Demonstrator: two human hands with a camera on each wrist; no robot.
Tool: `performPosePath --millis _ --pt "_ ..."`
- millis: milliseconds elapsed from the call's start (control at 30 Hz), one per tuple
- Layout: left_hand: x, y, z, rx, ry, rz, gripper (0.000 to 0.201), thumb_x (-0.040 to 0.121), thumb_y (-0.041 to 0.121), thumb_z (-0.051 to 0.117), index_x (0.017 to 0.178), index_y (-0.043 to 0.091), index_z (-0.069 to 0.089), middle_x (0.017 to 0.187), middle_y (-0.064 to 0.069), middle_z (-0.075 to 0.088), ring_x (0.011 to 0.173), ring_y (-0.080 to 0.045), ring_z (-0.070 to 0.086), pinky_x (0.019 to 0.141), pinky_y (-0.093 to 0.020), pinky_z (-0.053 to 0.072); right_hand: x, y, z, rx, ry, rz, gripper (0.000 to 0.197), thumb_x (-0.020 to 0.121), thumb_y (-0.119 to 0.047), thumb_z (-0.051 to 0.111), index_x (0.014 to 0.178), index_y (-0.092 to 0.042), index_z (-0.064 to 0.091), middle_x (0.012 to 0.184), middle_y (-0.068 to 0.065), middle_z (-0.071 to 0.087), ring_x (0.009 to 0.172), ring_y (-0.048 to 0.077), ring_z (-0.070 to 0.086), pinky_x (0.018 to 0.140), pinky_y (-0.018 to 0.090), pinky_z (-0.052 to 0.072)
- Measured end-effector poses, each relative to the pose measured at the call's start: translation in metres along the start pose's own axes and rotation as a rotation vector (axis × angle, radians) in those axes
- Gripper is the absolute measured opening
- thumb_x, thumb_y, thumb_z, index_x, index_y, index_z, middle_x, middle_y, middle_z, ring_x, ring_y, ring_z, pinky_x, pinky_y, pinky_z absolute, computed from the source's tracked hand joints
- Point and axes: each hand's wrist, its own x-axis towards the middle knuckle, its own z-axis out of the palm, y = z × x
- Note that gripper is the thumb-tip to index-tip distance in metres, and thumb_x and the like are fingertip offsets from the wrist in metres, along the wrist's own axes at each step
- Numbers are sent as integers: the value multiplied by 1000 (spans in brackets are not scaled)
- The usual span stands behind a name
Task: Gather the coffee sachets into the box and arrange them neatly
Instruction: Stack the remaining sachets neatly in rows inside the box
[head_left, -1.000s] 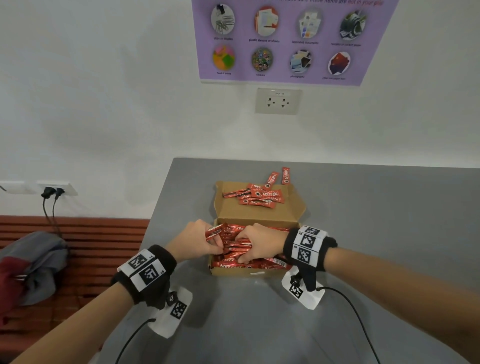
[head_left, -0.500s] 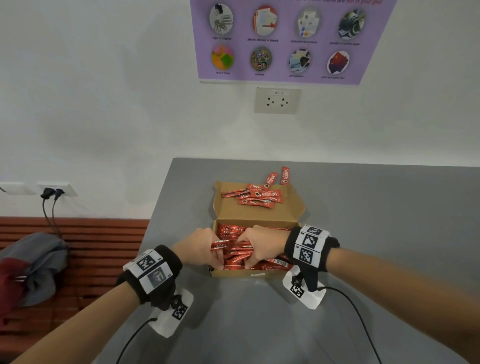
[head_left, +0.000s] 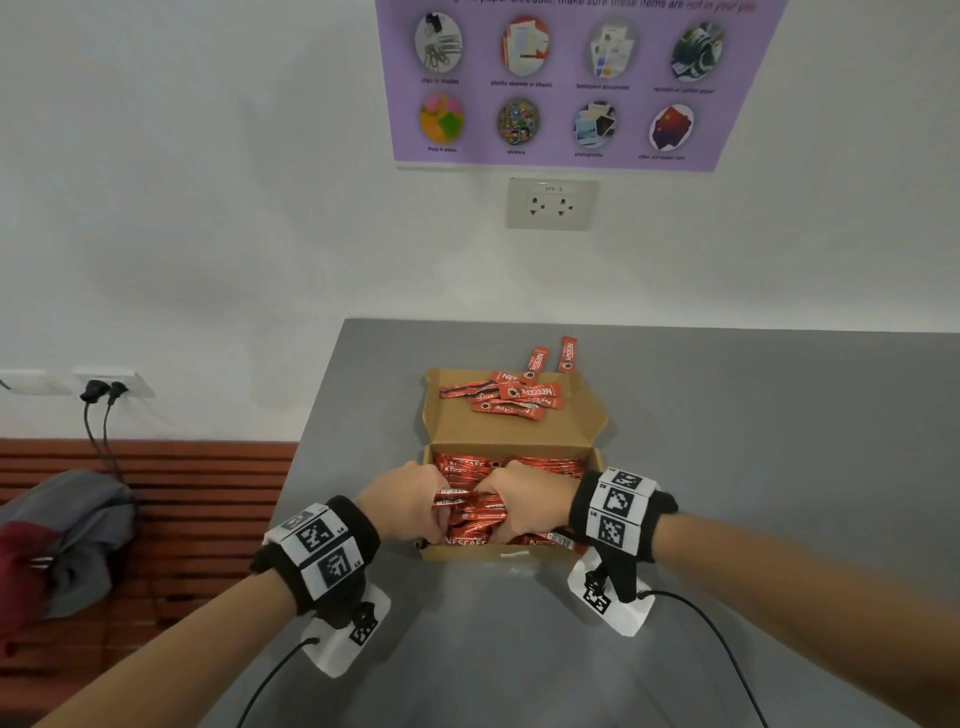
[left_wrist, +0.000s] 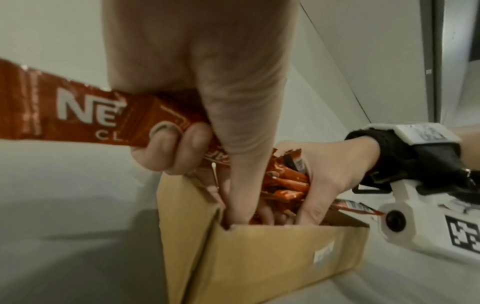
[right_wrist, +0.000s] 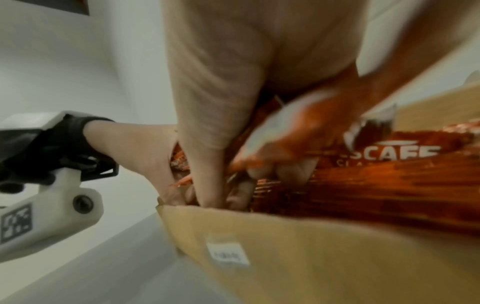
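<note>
Left hand (head_left: 410, 499) and right hand (head_left: 524, 501) both curled in the box (head_left: 511, 555), each gripping red sachets (head_left: 478, 519); exact count unclear, blurred. More loose sachets (head_left: 511, 397) on the box's open lid, two beyond it on the tabletop (head_left: 779, 467).

both hands (head_left: 457, 501) pushed closer together, deeper among sachets (head_left: 480, 519)

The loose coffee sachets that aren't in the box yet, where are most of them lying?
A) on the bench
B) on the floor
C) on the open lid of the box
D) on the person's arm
C: a small pile of red coffee sachets lies on the open lid of the cardboard box, behind both hands.
</note>
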Motion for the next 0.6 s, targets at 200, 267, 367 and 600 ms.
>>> performPosePath --millis 200,267,367,600 --pt "-3 0 -23 -348 194 -67 24 83 14 67 65 20 54 66 12 58 63 1 55 60 -7 39 -14 5 -26 266 523 -29 33 82 -23 70 112 -12 61 99 -7 63 82 3 57 73 8 41" --pt "-5 7 -26 -504 80 -21 18 88 15 63 71 17 56 61 13 60 56 0 56 59 -15 43 -15 0 -30 306 574 -80 39 81 -28 72 116 -11 61 105 -6 65 90 5 60 77 6 43" --pt "-7 21 -26 -774 -70 66 7 91 12 58 87 7 56 58 6 55 42 -4 45 45 -17 39 -13 -8 -26 271 559 -142 36 80 -27 73 109 -6 67 101 3 71 88 11 65 79 19 49" --pt "-11 14 -23 -752 83 49 19 94 24 52 95 7 59 71 -6 66 38 -5 49 39 -15 39 -20 4 -28 283 653 -99 24 84 -23 69 101 -6 70 90 2 73 80 10 67 78 25 51"
